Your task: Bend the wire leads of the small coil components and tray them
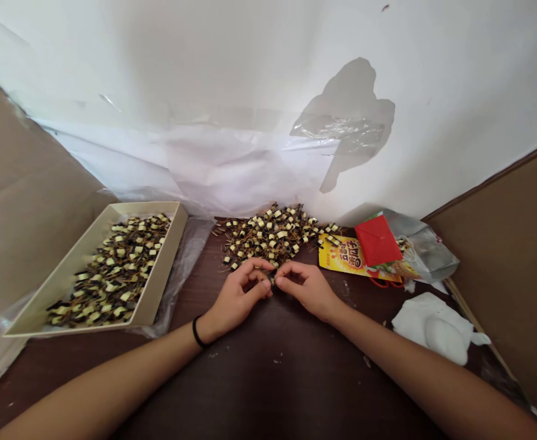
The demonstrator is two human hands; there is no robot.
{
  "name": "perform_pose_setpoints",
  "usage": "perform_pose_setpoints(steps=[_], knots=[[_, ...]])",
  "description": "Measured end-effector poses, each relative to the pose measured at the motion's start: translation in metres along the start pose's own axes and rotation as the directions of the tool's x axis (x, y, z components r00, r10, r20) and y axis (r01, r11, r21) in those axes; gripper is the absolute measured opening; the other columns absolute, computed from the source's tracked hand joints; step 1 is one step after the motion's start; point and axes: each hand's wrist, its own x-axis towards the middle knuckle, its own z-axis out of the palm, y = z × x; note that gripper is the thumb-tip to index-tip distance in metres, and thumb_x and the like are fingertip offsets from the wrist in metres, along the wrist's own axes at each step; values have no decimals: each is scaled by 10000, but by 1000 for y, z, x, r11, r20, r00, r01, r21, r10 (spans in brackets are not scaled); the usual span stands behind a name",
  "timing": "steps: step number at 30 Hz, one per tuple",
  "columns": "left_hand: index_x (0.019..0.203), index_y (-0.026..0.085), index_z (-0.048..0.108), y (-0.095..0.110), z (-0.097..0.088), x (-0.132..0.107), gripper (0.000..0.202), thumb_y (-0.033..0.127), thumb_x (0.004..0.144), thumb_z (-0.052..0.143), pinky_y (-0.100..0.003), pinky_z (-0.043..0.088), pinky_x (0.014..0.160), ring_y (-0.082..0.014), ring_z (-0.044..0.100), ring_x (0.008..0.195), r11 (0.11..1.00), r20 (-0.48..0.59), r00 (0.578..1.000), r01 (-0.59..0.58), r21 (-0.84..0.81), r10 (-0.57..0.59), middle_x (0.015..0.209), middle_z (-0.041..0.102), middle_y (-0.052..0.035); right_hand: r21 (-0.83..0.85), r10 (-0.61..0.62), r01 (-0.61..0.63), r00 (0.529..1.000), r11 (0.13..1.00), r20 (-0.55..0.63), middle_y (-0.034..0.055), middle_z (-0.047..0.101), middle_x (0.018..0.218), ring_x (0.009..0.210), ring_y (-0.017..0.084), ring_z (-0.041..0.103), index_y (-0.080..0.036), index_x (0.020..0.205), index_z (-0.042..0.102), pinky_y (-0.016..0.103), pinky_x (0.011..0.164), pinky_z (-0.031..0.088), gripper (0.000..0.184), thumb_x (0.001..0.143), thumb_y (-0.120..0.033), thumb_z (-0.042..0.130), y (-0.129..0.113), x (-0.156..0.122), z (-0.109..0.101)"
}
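My left hand (243,290) and my right hand (307,287) meet over the dark table, fingertips almost touching. Thumb and fingers of each hand are pinched around something tiny, mostly hidden; a bit of it shows dark and pale between them. Just beyond my fingers lies a heap of small pieces (273,232), black with pale yellow bands and thin brown wire-like strands. More of the same banded pieces (117,263) fill a cream tray (158,269) on the left. My left wrist wears a black band (197,333).
On the right are a yellow snack packet (330,260), a red envelope (378,239), a clear plastic bag (433,250), red scissor handles (383,283) and crumpled white tissue (415,318). Plastic film (188,256) lies beside the tray. Cardboard panels (516,244) flank the table; a white wall (232,73) stands behind.
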Motion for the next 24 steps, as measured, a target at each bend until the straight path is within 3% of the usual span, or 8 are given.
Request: perform_pose_setpoints(steps=[13, 24], knots=[[969, 161, 515, 2, 3, 1, 258, 317, 786, 608, -246, 418, 626, -116, 536, 614, 1000, -62, 998, -6, 18, 7, 648, 571, 25, 69, 1, 1, 999, 998, -38, -12, 587, 652, 579, 108, 513, -186, 723, 573, 238, 563, 428, 145, 758, -323, 605, 1, -1, 2], [981, 165, 515, -5, 3, 1, 244, 303, 799, 600, -240, 423, 620, -114, 542, 615, 999, -126, 992, 1, 32, 3, 656, 572, 29, 25, -53, 58, 982, 998, -183, 8, 589, 674, 621, 139, 520, -196, 710, 584, 262, 581, 430, 106, 734, -299, 591, 0, -3, 8]])
